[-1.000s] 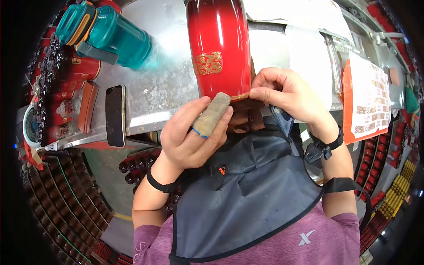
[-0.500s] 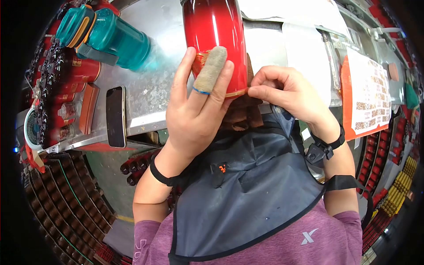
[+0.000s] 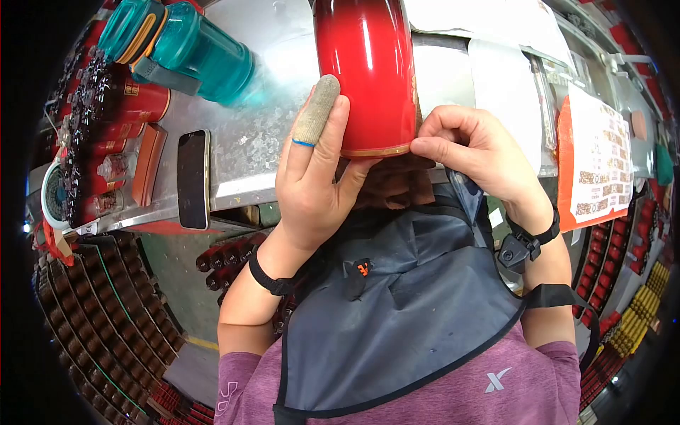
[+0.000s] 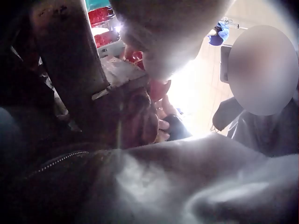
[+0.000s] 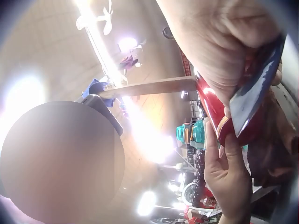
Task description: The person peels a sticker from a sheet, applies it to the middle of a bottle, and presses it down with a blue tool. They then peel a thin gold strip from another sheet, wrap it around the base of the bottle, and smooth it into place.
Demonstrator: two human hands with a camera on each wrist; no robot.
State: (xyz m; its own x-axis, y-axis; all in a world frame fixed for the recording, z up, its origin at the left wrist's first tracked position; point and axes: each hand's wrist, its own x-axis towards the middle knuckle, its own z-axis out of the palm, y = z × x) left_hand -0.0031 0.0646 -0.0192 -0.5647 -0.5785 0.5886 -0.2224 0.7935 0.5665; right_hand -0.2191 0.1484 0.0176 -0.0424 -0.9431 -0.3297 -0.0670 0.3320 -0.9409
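Observation:
A glossy red vase (image 3: 365, 78), with a gold base rim, lies with its base toward the person in the head view. At the lower left of the vase is my left hand (image 3: 312, 184). Its fingers stretch along the side, its thumb is at the base, and a grey-beige finger cover (image 3: 315, 113) sits on one finger. In the right wrist view, thumb and forefinger of that left hand (image 5: 229, 177) hold the base end. My right hand (image 3: 482, 152) pinches at the base's right edge, forefinger bent. Below it hangs a blue-grey pointed flap (image 3: 465, 195).
A phone (image 3: 193, 177) and teal bottle (image 3: 205, 57) lie on the metal table (image 3: 248, 152). At right are white sheets (image 3: 489, 85) and a printed sheet (image 3: 598, 156) on orange backing. Brown cloth (image 3: 397, 184) lies under the base; red wares (image 3: 134, 106) stand left.
The vase has turned: its gold emblem has gone from front left to the far right edge. My left hand has moved up over the vase, then to its left side. My right hand keeps its place.

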